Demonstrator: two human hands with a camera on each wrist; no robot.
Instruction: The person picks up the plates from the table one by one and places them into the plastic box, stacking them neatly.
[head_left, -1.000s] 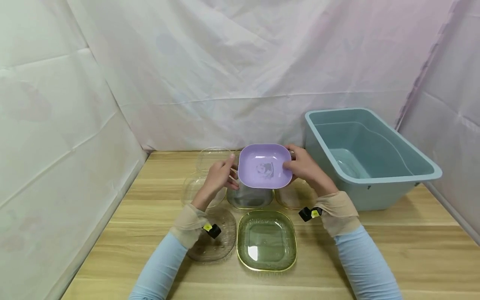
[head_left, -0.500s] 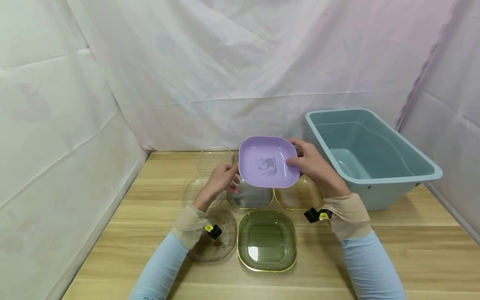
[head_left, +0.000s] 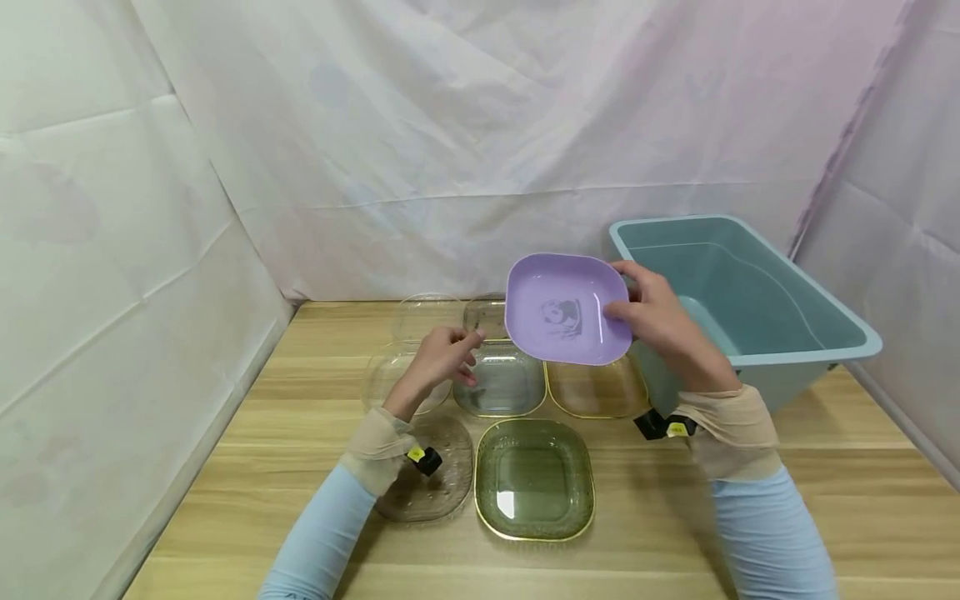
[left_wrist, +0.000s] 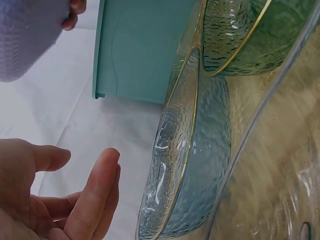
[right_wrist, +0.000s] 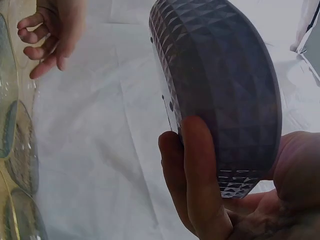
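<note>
- Step in hand, as I judge it: carrying the purple plate toward the blue tub.
- Right hand grips the plate's right edge, aloft beside the tub's near corner.
- Left hand hovers loosely curled, holding nothing, over the clear dishes on the counter.
- Next move calls for clearing the tub rim, then lowering the plate level inside.

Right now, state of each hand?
Left hand: open, fingers loosely curled, holding nothing, above the clear glass plates.
Right hand: grips the square purple plastic plate by its right edge, lifted off the table.
</note>
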